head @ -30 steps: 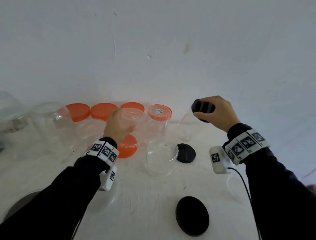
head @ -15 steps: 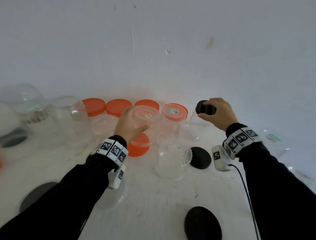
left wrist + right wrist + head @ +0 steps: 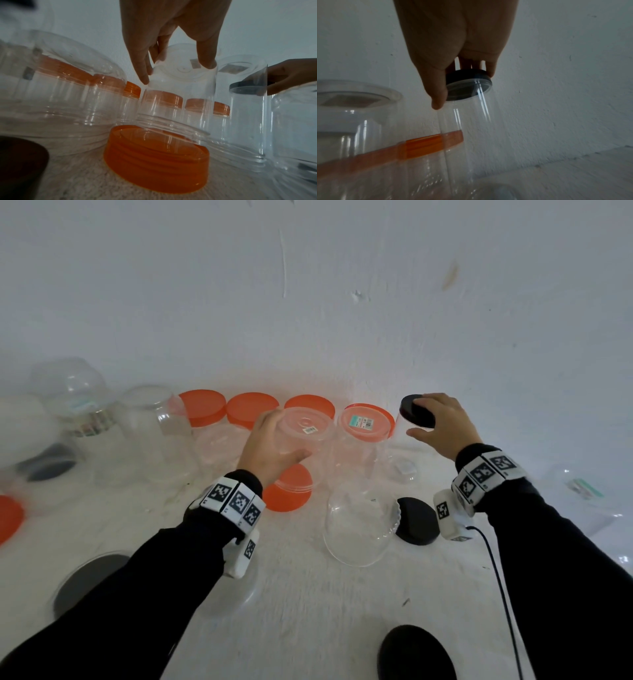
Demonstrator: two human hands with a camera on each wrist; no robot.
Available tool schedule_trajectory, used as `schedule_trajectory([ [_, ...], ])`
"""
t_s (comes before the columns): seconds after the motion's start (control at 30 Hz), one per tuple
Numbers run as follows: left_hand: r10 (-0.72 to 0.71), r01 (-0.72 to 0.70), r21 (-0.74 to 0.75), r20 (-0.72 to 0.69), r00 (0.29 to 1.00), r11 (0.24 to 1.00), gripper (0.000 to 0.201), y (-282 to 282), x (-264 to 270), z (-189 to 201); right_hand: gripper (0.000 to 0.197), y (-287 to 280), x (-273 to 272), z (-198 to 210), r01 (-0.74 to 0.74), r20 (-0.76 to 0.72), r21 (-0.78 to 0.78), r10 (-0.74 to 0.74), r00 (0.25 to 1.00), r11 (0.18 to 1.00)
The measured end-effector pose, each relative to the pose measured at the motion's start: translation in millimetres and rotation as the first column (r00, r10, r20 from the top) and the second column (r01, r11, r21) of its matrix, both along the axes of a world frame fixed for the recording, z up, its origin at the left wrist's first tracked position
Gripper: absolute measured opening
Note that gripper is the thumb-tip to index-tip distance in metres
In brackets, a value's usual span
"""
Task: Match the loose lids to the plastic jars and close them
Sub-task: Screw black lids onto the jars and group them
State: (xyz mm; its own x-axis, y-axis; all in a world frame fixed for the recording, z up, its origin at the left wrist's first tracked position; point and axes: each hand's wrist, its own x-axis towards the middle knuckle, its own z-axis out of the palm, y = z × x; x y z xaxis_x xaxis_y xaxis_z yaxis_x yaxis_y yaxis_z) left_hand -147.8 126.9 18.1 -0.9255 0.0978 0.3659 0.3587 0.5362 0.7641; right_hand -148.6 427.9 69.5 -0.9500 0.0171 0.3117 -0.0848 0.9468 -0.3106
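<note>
My left hand [image 3: 274, 446] grips the base of an upside-down clear jar [image 3: 305, 440] whose mouth sits tilted in an orange lid [image 3: 289, 491] on the white table; the left wrist view shows the fingers [image 3: 144, 70] curled over the jar's bottom [image 3: 181, 75] above the orange lid [image 3: 157, 155]. My right hand [image 3: 442, 426] grips a black lid [image 3: 416, 410] on top of a tall clear jar [image 3: 399, 453] by the wall. In the right wrist view, thumb and fingers [image 3: 438, 94] wrap that black lid [image 3: 469, 85] on the jar [image 3: 465, 121].
Several orange-lidded jars [image 3: 251, 407] line the wall. An open clear jar [image 3: 359, 529] lies on its side at centre, with loose black lids [image 3: 418, 520] [image 3: 416, 652] near it. More clear jars [image 3: 147, 433] stand at left; a dark lid [image 3: 89, 580] lies under my left arm.
The head view has shifted, so everything appears further right and lower. Both hands keep their grips; the right hand's lid and jar look little changed.
</note>
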Motion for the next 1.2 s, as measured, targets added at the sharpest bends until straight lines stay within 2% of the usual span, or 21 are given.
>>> schedule_trajectory([
  [0.2,-0.010,0.010,0.006,-0.003,1.000,1.000,0.081,-0.6,-0.5,-1.1,0.057,1.8,-5.6,-2.2,0.014,0.000,0.015,-0.014,1.000,1.000],
  [0.37,-0.046,0.046,-0.006,0.033,0.998,0.999,0.089,-2.1,0.8,-0.2,0.065,-3.4,0.2,2.9,0.034,0.035,0.051,-0.035,0.999,0.998],
  [0.5,-0.109,0.112,-0.055,0.068,0.992,0.992,0.093,-6.8,7.2,8.5,0.060,-21.5,31.5,9.0,0.050,-0.110,-0.017,-0.052,0.993,0.999],
  [0.63,-0.105,0.099,-0.060,-0.100,0.989,0.993,0.073,-3.2,27.1,24.1,0.051,-41.4,82.1,13.1,0.012,-0.161,-0.069,-0.023,0.987,0.998],
  [0.7,-0.192,0.188,-0.039,-0.220,0.956,0.981,0.061,6.1,47.1,33.6,0.044,-45.1,108.5,15.2,0.006,-0.166,-0.061,-0.016,0.986,0.998],
  [0.77,-0.334,0.338,-0.040,-0.290,0.897,0.940,0.050,21.3,73.4,40.9,0.040,-44.5,133.4,17.6,0.024,-0.165,-0.059,-0.033,0.986,0.998],
  [0.83,-0.508,0.511,-0.067,-0.273,0.817,0.857,0.040,38.8,98.7,43.0,0.036,-39.6,156.8,18.7,0.060,-0.164,-0.059,-0.069,0.984,0.996],
  [0.87,-0.606,0.605,-0.085,-0.227,0.762,0.792,0.037,47.1,109.4,42.7,0.034,-35.6,167.8,18.9,0.084,-0.163,-0.048,-0.091,0.983,0.995],
  [0.97,-0.843,0.832,-0.165,0.014,0.538,0.529,0.032,69.7,130.2,36.4,0.029,-18.4,199.5,19.5,0.167,-0.141,-0.008,-0.166,0.976,0.986],
  [1.07,-0.884,0.894,-0.343,0.263,0.386,0.288,0.029,89.0,140.2,26.1,0.027,2.6,228.4,20.7,0.251,-0.102,0.017,-0.248,0.963,0.968],
  [1.2,-0.869,0.883,-0.469,0.432,0.243,0.013,0.054,106.1,152.4,9.8,0.041,27.0,256.1,20.4,0.347,-0.015,0.068,-0.347,0.938,0.935],
])
